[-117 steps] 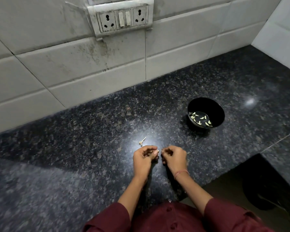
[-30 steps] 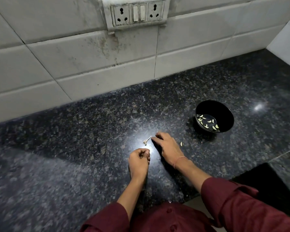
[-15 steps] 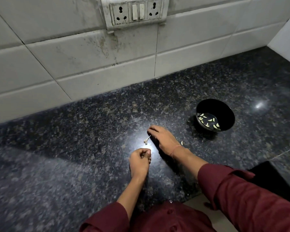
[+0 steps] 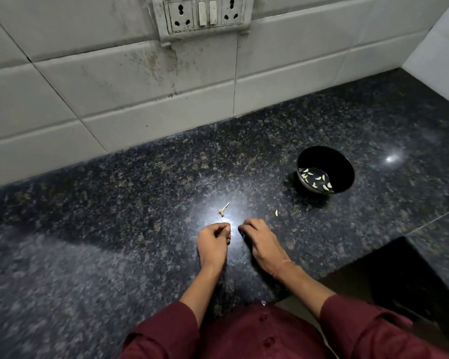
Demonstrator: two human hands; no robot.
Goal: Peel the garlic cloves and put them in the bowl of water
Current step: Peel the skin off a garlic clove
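A black bowl [image 4: 325, 154] stands on the dark granite counter at the right and holds water with several peeled garlic cloves [image 4: 315, 178]. One loose clove [image 4: 276, 213] lies between the bowl and my hands. A bare garlic stem [image 4: 224, 210] lies just beyond my left hand. My left hand [image 4: 213, 242] has its fingers curled with the thumb against the fingertips, pinching a small garlic clove that is mostly hidden. My right hand [image 4: 261, 242] sits close beside it, fingers curled down toward the counter. I cannot see whether it holds anything.
A white tiled wall [image 4: 140, 94] with a socket and switch panel [image 4: 202, 15] runs along the back. The granite counter [image 4: 88, 203] stretches left and right. Its front edge drops off into a dark gap [image 4: 399, 275] at the lower right.
My right hand reached forward to the garlic stem and has drawn back beside my left hand. A loose clove now lies near the bowl. My left hand stayed curled in place.
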